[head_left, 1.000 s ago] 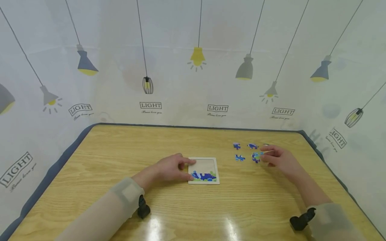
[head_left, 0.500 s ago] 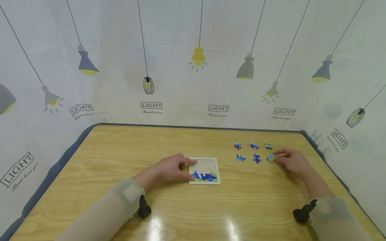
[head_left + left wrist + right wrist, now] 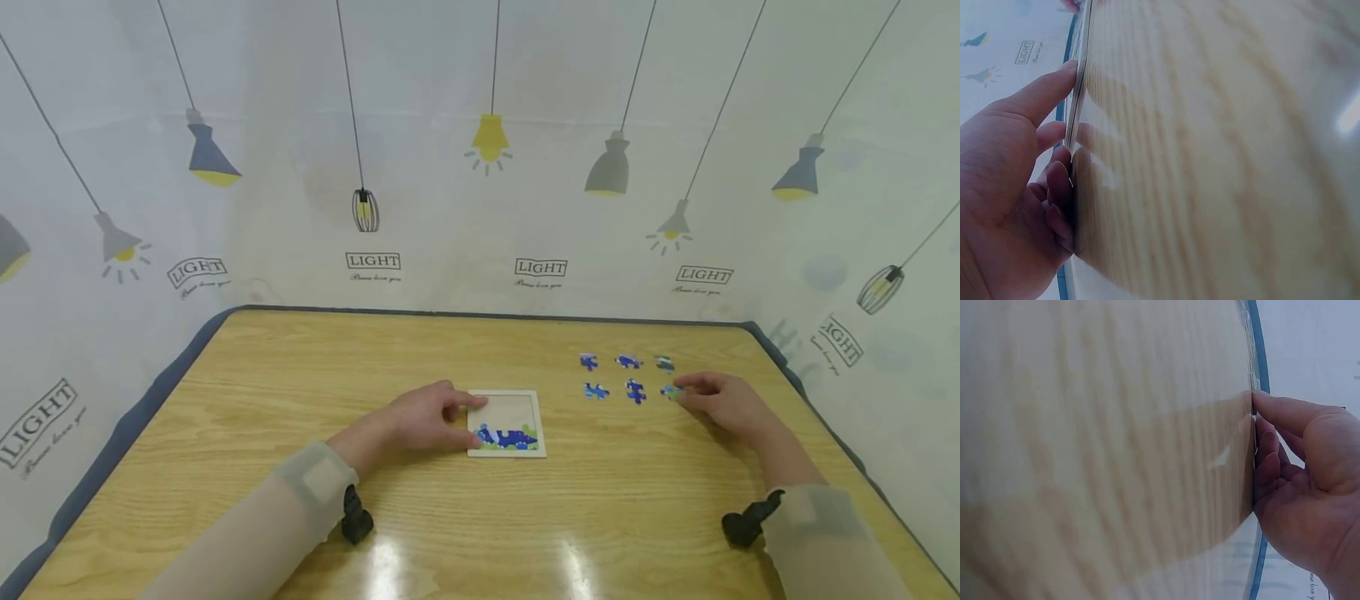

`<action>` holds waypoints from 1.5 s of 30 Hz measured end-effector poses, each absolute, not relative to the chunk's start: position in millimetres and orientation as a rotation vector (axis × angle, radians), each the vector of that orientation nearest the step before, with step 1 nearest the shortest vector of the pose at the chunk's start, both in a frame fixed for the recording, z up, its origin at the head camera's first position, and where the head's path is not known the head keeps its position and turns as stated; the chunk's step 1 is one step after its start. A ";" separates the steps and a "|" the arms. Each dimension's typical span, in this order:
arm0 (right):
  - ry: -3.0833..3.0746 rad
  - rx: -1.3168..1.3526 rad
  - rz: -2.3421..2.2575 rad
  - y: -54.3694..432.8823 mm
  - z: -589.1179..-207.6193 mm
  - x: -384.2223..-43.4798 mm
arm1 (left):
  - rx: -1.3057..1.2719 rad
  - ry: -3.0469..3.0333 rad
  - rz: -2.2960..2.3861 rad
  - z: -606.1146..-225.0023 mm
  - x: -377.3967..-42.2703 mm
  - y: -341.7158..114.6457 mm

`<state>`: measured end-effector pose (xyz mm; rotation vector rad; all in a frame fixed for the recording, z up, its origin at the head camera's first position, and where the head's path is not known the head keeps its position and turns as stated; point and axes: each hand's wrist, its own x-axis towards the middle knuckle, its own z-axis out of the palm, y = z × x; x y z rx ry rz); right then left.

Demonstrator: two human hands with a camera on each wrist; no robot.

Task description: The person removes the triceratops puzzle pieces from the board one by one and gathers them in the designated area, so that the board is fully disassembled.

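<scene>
My left hand (image 3: 423,417) holds the left side of a square puzzle tray (image 3: 542,421), index finger at its upper left and thumb at its lower left. Joined blue and green pieces (image 3: 517,438) fill the tray's near part; bare board shows above them. In the left wrist view, the left hand (image 3: 1013,169) has its thumb on the tray's edge and its other fingers bent. Farther right, my right hand (image 3: 723,404) pinches the right edge of a light blue and green puzzle piece (image 3: 669,390). The right wrist view shows that hand (image 3: 1316,462) low at the table, fingertips together.
Several loose puzzle pieces lie in two rows beyond the tray's right side, among them a dark blue one (image 3: 636,391) and a light blue one (image 3: 596,391). The wooden table (image 3: 337,350) ends at a patterned curtain (image 3: 450,275).
My right hand has moved right with the blue and green piece, from over the dark blue piece to the near row's right end. The left hand stays on the tray.
</scene>
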<state>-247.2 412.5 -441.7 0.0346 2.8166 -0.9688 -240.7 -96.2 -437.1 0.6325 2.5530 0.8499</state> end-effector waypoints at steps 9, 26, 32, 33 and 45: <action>2.815 0.007 -0.974 414.9 -445.4 -247.1 | 0.630 2.553 0.844 -437.7 -241.5 -97.2; 2.769 -0.006 -1.228 369.4 -430.5 -235.5 | 0.622 2.546 0.822 -435.7 -241.6 -94.7; 2.638 -0.257 -1.308 300.2 -419.0 -230.5 | 0.615 2.552 0.814 -434.8 -241.0 -95.2; 2.610 -0.289 -1.311 287.8 -417.6 -229.6 | 0.621 2.555 0.806 -434.6 -241.1 -95.2; 2.366 -0.508 -1.202 181.3 -416.0 -224.3 | 0.667 2.533 0.785 -433.2 -241.8 -97.9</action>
